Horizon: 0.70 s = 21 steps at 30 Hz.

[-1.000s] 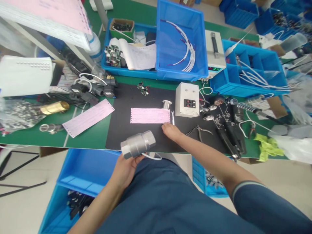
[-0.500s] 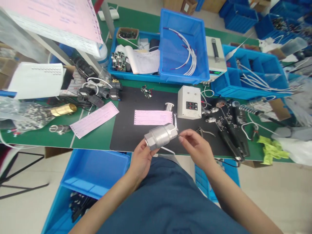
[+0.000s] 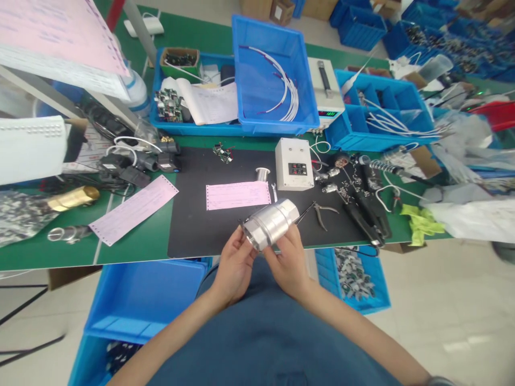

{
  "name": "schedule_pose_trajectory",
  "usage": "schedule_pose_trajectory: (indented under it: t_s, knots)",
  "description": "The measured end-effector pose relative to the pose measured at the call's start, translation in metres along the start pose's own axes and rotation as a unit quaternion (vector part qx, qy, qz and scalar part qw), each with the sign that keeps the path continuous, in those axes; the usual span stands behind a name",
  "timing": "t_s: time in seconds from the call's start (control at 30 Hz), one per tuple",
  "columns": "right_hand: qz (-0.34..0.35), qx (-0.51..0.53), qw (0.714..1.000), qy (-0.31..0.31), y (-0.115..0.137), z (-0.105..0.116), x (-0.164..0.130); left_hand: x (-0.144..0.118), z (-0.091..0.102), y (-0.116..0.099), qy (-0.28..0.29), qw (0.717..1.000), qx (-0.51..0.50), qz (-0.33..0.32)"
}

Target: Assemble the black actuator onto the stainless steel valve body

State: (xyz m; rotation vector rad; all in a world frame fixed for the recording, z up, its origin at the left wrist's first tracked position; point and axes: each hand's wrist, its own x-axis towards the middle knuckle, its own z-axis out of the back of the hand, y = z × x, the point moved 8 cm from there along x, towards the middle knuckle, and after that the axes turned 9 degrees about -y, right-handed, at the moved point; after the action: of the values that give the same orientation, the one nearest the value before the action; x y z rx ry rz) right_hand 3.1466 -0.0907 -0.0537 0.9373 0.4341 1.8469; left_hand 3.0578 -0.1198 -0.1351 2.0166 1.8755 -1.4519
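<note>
I hold a silver metal cylinder (image 3: 270,223) with both hands over the front edge of the black mat (image 3: 201,225). My left hand (image 3: 234,266) grips its near end from below. My right hand (image 3: 288,261) cups its underside and right side. The cylinder lies tilted, its far end pointing up and right. A pink slip (image 3: 237,194) lies on the mat just beyond it, with a small metal spool (image 3: 262,173) and a small wrench (image 3: 274,191) at its right end.
A white switch box (image 3: 293,171) and pliers (image 3: 322,212) sit right of the slip. Blue bins (image 3: 245,115) with white cables and circuit boards line the back. Black tools (image 3: 364,198) lie right; a second pink slip (image 3: 134,208) and brass fitting (image 3: 72,199) left. Blue crates (image 3: 145,297) stand under the table.
My right hand left the pink slip's corner, came back and closed onto the cylinder. My left hand raised the cylinder and carried it right, toward the middle.
</note>
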Motion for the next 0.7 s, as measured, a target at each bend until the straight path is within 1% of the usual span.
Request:
schedule_pose_trajectory:
  t_s: [0.17, 0.33, 0.5, 0.57, 0.6, 0.7]
  knots:
    - [0.029, -0.031, 0.999, -0.017, 0.003, 0.004, 0.000, 0.001, -0.002, 0.001, -0.008, 1.000, 0.005, 0.023]
    - [0.033, -0.025, 0.996, -0.074, 0.003, 0.013, 0.005, 0.006, -0.003, 0.006, -0.040, 0.997, 0.012, 0.064]
    - [0.069, -0.052, 0.989, -0.122, 0.001, 0.023, 0.007, 0.009, -0.012, 0.011, -0.068, 0.993, 0.024, 0.088]
    - [0.082, -0.066, 0.987, -0.121, -0.002, 0.027, 0.009, 0.008, -0.018, 0.013, -0.076, 0.993, 0.032, 0.089]
    - [0.095, -0.075, 0.986, -0.111, -0.003, 0.029, 0.010, 0.008, -0.021, 0.015, -0.076, 0.993, 0.035, 0.088]
    - [0.146, -0.113, 0.982, -0.040, -0.009, 0.031, 0.012, 0.007, -0.027, 0.023, -0.083, 0.992, 0.034, 0.090]
